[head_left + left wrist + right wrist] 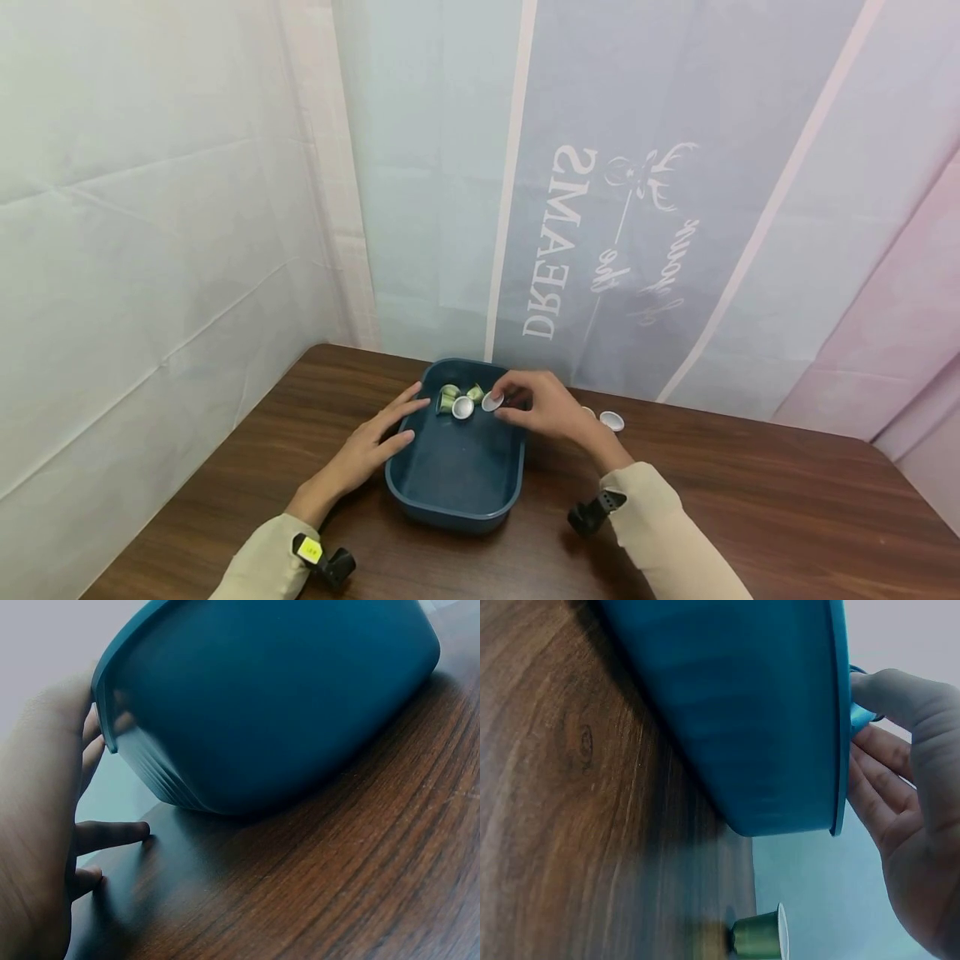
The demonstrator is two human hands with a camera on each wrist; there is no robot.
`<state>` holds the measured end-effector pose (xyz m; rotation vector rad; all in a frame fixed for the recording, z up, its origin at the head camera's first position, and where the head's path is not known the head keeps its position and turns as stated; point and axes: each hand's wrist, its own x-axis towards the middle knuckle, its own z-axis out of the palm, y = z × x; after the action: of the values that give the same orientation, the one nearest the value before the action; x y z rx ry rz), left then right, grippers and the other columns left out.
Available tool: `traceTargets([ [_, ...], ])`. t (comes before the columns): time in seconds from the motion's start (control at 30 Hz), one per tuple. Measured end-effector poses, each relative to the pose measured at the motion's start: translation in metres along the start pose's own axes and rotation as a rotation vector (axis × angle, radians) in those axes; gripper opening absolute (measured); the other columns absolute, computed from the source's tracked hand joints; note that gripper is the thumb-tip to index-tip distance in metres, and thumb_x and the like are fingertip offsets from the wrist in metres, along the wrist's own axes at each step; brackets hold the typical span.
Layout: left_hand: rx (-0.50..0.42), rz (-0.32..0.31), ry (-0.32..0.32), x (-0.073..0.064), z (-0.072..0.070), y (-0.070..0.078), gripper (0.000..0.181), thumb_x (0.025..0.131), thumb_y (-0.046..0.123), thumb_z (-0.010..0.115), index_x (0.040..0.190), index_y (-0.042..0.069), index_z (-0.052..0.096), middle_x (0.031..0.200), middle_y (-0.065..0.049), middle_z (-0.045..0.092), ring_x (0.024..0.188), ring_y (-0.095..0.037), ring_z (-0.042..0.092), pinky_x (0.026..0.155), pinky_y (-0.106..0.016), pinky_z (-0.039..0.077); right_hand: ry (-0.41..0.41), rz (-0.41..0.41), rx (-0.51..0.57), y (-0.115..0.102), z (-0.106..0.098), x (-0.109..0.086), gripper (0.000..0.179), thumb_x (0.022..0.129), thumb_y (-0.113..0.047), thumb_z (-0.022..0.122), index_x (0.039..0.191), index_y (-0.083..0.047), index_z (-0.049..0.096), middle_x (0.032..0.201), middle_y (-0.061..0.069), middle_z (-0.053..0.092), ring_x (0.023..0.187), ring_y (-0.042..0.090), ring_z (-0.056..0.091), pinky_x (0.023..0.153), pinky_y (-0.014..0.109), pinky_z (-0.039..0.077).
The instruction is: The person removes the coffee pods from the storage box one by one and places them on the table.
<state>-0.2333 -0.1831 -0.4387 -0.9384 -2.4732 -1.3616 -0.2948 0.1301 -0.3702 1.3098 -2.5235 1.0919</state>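
Note:
A dark blue plastic basin point(454, 475) stands on the table. Several green coffee capsules point(446, 403) lie at its far end, one showing a silver lid point(462, 407). My right hand point(543, 404) reaches over the basin's right rim and pinches a coffee capsule point(492, 402) between thumb and fingers, its pale lid facing up. The basin wall hides most of that capsule in the right wrist view. At the left rim, my left hand point(375, 437) rests with fingers spread, some over the edge. In the left wrist view, lower fingers point(112, 835) extend beside the basin's outer wall.
To the right of the basin, behind my right wrist, coffee capsules point(611, 421) stand on the brown wooden table point(720, 467). One green capsule point(757, 935) shows in the right wrist view. A printed curtain point(442, 208) hangs along the table's back edge.

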Motion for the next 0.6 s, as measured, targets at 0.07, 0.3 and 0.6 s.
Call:
traceTargets([
  [0.07, -0.003, 0.003, 0.001, 0.000, 0.000, 0.001, 0.049, 0.098, 0.010, 0.050, 0.146, 0.012, 0.041, 0.158, -0.003, 0.019, 0.142, -0.026, 0.020, 0.102, -0.065, 0.024, 0.048, 0.010, 0.034, 0.002, 0.000, -0.006, 0.019, 0.084, -0.016, 0.075, 0.101, -0.020, 0.068, 0.097, -0.010, 0.065, 0.089, 0.013, 0.062, 0.076, 0.034, 0.054],
  [0.3, 0.003, -0.001, 0.001, 0.000, 0.001, 0.000, 0.047, 0.100, 0.018, 0.049, 0.147, 0.019, 0.041, 0.158, -0.002, 0.019, 0.142, -0.025, 0.020, 0.102, -0.065, 0.024, 0.208, 0.022, 0.191, 0.002, -0.007, -0.024, 0.020, 0.082, -0.004, 0.075, 0.099, -0.009, 0.066, 0.097, 0.004, 0.066, 0.082, 0.019, 0.065, 0.072, 0.038, 0.054],
  [0.6, 0.002, -0.004, 0.002, -0.001, 0.001, -0.002, 0.047, 0.100, 0.017, 0.049, 0.147, 0.016, 0.040, 0.158, -0.002, 0.018, 0.142, -0.026, 0.019, 0.102, -0.066, 0.023, 0.322, -0.029, 0.260, 0.008, -0.023, -0.046, 0.024, 0.077, 0.012, 0.073, 0.095, 0.001, 0.063, 0.101, 0.017, 0.063, 0.083, 0.023, 0.065, 0.073, 0.035, 0.055],
])
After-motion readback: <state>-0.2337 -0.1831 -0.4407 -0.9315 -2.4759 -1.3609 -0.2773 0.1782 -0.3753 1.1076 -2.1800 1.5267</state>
